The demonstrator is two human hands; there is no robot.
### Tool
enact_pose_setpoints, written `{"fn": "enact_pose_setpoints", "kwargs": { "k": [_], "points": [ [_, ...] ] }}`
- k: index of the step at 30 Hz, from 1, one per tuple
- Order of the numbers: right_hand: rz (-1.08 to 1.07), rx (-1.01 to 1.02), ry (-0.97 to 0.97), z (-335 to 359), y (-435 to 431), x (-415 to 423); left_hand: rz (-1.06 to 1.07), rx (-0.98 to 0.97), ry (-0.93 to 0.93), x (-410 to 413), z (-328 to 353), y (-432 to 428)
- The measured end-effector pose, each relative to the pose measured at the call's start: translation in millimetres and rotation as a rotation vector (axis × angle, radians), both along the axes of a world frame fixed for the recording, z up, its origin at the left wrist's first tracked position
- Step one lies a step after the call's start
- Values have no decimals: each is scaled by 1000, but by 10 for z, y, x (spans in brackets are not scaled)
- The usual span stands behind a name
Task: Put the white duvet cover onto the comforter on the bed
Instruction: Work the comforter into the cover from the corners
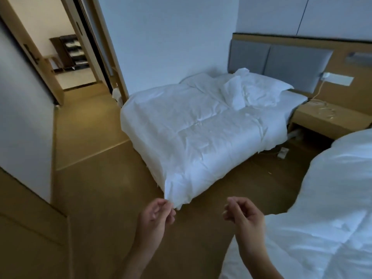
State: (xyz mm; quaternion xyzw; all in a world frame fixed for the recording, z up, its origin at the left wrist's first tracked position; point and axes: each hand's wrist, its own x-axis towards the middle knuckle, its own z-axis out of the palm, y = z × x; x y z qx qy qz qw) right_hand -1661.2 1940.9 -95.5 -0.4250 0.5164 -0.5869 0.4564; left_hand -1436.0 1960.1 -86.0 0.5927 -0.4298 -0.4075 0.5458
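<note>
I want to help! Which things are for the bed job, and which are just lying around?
For the job: white duvet cover, left hand, right hand.
Lying about: pillow, nightstand, white cables, power strip, second bed.

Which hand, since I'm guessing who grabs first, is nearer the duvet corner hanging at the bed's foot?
Left. The left hand is just beside the duvet corner, nearly touching it; the right hand is farther off to its right.
</note>
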Motion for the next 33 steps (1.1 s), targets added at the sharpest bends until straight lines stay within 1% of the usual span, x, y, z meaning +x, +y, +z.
{"fn": "enact_pose_setpoints", "kwargs": {
  "k": [4, 7, 9, 12, 16, 19, 22, 25, 27, 33],
  "points": [
    [-164, 6, -13, 3, -749, -206, -81, 25, 46, -173, 45, -1185],
    [-309, 49, -15, -156, -1378, -403, -122, 59, 59, -367, -20, -2109],
    [-375, 72, -26, -194, -1845, -507, -208, 79, 53, -500, -23, -2711],
    [-455, 86, 20, -215, -2562, -643, -325, 95, 43, -710, -57, -3578],
    [-557, 55, 66, -20, -3396, -896, -477, 100, -3, -1138, -18, -4739],
    [-693, 65, 52, -38, -3811, -1276, -571, 105, -47, -1615, -58, -5414],
    [-837, 114, -1, -160, -4153, -1687, -722, 116, -78, -2151, -102, -5934],
    [-958, 143, -67, -302, -4537, -2227, -847, 125, -132, -2835, -214, -6463],
    [-1007, 175, -61, -376, -4821, -2646, -891, 122, -141, -3358, -303, -6814],
    [-1146, 172, -38, -100, -5620, -4051, -1080, 87, -198, -4965, -259, -7717]
  ]
}}
